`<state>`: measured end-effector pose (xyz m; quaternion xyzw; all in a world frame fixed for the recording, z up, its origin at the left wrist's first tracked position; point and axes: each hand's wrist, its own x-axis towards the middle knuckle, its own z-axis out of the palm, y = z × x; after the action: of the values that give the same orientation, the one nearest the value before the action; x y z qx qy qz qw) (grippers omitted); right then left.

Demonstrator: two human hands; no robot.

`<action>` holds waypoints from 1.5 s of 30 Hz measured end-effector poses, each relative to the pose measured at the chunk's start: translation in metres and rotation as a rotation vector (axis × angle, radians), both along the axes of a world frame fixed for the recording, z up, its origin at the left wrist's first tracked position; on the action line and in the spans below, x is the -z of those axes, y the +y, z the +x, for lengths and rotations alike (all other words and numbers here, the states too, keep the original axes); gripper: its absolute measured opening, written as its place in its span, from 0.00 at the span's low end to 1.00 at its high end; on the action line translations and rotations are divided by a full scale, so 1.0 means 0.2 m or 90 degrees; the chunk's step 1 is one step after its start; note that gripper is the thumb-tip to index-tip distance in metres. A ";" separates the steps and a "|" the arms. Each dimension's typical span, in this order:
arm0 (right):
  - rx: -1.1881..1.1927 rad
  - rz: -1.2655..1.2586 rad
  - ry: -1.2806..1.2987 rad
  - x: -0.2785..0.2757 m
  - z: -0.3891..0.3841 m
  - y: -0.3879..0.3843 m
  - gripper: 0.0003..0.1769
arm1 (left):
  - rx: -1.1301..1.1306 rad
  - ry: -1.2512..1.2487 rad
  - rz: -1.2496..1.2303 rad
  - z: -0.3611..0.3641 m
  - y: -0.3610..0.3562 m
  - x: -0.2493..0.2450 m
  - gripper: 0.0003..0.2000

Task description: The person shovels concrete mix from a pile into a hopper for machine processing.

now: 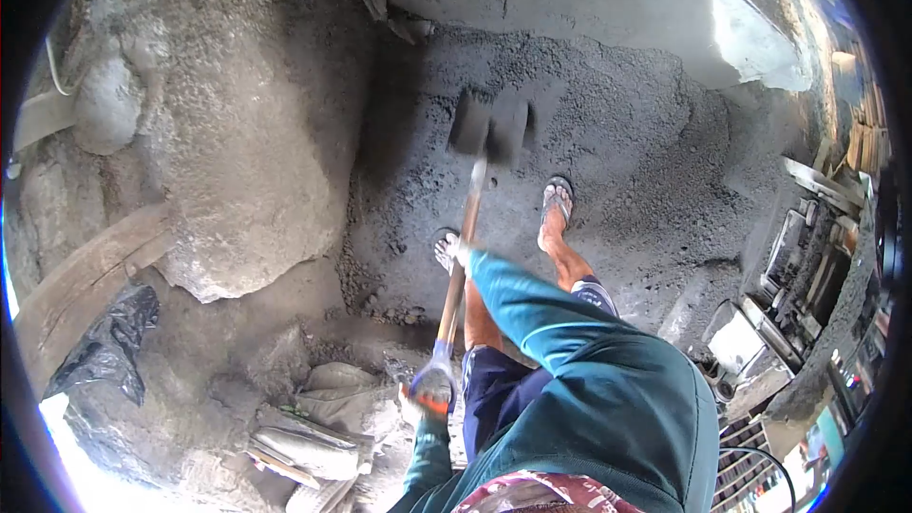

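A long-handled shovel [472,204] runs from low in the view up to the grey ground ahead. Its flat, dark blade [488,133] is blurred and lies over loose grey material. My left hand [415,407] is closed around the D-shaped grip at the near end, on its orange-red crossbar. Further along, my right hand [462,252] wraps round the wooden shaft, partly hidden by the teal sleeve and smeared by motion. Both feet, in sandals, stand either side of the shaft, just behind the blade.
Left of the shovel rises a large pale boulder [247,133]. Loose grey gravel [627,123] covers the ground ahead and right. A black plastic bag [109,342] and a curved timber [90,271] lie far left. Wood and scrap pieces [807,256] pile up at right.
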<state>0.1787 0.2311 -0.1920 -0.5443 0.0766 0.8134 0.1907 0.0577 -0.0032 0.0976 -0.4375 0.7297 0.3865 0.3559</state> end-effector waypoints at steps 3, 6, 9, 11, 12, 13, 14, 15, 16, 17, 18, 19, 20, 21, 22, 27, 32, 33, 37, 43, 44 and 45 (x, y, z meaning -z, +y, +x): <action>-0.069 0.066 -0.152 0.22 0.30 0.47 0.11 | 0.045 0.024 0.072 0.31 0.57 0.08 0.21; -0.008 -0.025 -0.185 0.02 0.52 0.82 0.04 | 0.068 0.094 0.129 0.43 0.66 0.28 0.17; 0.023 0.037 -0.201 0.08 0.50 0.59 0.03 | 0.134 0.150 0.104 0.43 0.60 0.20 0.18; 0.149 -0.001 -0.176 -0.19 0.51 0.48 0.06 | 0.197 0.130 0.098 0.27 0.50 0.09 0.21; 0.181 0.009 -0.199 -0.31 0.53 0.42 0.07 | 0.230 0.119 0.096 0.17 0.46 0.05 0.22; 0.212 0.021 -0.223 -0.47 0.55 0.38 0.08 | 0.231 0.064 0.141 0.04 0.43 0.04 0.20; 0.241 0.035 -0.246 -0.63 0.57 0.36 0.09 | 0.230 0.011 0.186 -0.06 0.43 0.03 0.19; 0.281 0.071 -0.284 -0.76 0.62 0.35 0.07 | 0.250 0.009 0.206 -0.11 0.46 0.03 0.18; 0.320 0.105 -0.321 -0.87 0.69 0.32 0.06 | 0.270 0.008 0.226 -0.12 0.52 0.02 0.17; 0.374 0.159 -0.343 -0.87 0.80 0.27 0.07 | 0.298 -0.019 0.291 -0.12 0.60 0.01 0.17; 0.430 0.216 -0.367 -0.87 0.94 0.24 0.07 | 0.336 -0.029 0.336 -0.12 0.65 0.08 0.17; 0.491 0.275 -0.363 -1.09 1.07 0.25 0.08 | 0.369 -0.042 0.380 -0.10 0.70 0.15 0.17; 0.546 0.331 -0.355 -1.43 1.17 0.27 0.09 | 0.372 -0.157 0.433 -0.01 0.84 -0.01 0.16; 0.582 0.319 -0.367 -1.69 1.25 0.29 0.11 | 0.374 -0.152 0.438 0.11 0.95 -0.13 0.14; 0.619 0.306 -0.377 -1.87 1.31 0.30 0.12 | 0.430 -0.154 0.510 0.16 0.98 -0.19 0.13; 0.506 0.366 -0.304 -1.51 1.27 0.06 0.10 | 0.410 -0.091 0.448 0.03 0.81 -0.33 0.16; 0.292 0.027 -0.231 -0.81 0.32 -0.53 0.05 | 0.256 -0.006 0.174 -0.61 -0.15 -0.23 0.15; 0.197 -0.099 -0.271 -0.81 0.15 -0.64 0.07 | 0.336 0.090 0.084 -0.77 -0.41 -0.23 0.16; 0.302 -0.242 -0.027 -0.61 -0.27 -1.03 0.06 | 0.372 0.295 -0.153 -0.75 -0.50 -0.49 0.18; 0.276 -0.085 -0.109 0.00 0.90 -0.39 0.06 | 0.719 0.143 0.023 0.07 0.16 0.29 0.11; 0.264 -0.063 -0.168 -0.04 1.21 -0.19 0.06 | 0.436 0.028 0.127 0.36 0.34 0.41 0.08; 0.257 -0.051 -0.110 0.41 1.40 -0.13 0.09 | 0.444 0.053 0.120 0.61 0.48 0.52 0.08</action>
<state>0.4581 0.2053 -0.2737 -0.5930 0.1995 0.7051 0.3337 0.1790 0.0922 -0.0056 -0.1111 0.8102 0.3250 0.4751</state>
